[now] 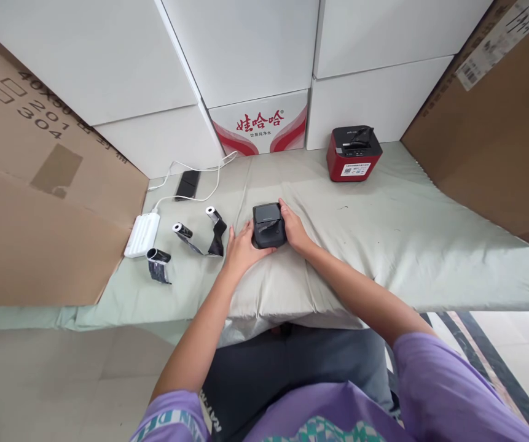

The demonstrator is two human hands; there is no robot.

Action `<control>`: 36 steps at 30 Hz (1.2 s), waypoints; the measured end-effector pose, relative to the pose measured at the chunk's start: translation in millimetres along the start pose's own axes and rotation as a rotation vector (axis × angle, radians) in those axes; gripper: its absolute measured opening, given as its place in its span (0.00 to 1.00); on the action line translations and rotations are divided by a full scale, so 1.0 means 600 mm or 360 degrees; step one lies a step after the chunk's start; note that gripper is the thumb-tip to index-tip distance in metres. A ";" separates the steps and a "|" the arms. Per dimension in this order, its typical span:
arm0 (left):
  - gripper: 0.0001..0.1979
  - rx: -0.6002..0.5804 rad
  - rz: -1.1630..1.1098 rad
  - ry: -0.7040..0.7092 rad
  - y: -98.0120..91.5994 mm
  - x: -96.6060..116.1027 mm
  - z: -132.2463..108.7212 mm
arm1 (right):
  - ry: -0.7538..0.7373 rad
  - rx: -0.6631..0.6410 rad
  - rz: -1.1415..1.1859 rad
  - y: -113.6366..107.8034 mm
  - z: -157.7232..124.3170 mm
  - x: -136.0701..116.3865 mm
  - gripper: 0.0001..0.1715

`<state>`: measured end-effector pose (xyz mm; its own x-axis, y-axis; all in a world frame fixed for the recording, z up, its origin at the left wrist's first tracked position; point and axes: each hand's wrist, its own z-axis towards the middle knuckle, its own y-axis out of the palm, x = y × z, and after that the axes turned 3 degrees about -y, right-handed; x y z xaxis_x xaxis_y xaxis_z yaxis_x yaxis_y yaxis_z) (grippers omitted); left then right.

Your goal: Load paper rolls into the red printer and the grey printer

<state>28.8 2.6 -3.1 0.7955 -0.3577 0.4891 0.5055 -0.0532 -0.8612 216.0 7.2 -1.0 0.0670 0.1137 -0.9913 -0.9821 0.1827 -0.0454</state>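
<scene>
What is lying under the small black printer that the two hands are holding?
Under the black printer lies the pale green cloth, bulging over something padded. What is beneath the cloth is covered. The left hand and right hand grip the printer's sides.

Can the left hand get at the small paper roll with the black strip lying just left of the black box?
Probably yes: the left hand rests on the small black box, with bare cloth between it and the roll.

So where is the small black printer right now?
In the head view, the small black printer sits mid-table on the pale cloth, cupped between the left hand and right hand.
</scene>
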 end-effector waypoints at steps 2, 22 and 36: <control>0.53 -0.0011 0.0004 -0.0028 -0.001 0.003 -0.001 | -0.0013 0.0002 0.0021 0.000 0.004 0.004 0.48; 0.51 -0.0074 -0.0055 -0.0092 -0.015 0.004 0.001 | -0.0235 0.0091 -0.0053 -0.014 0.009 0.004 0.29; 0.53 -0.0112 0.0004 -0.0095 -0.019 0.011 -0.001 | -0.0265 -0.0058 -0.0733 -0.026 0.047 0.010 0.33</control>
<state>28.2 0.1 10.0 0.8164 -0.3018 0.4923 0.4802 -0.1186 -0.8691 236.8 32.6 -2.8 0.5201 0.1841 -0.8340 -0.8491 0.2165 -0.4818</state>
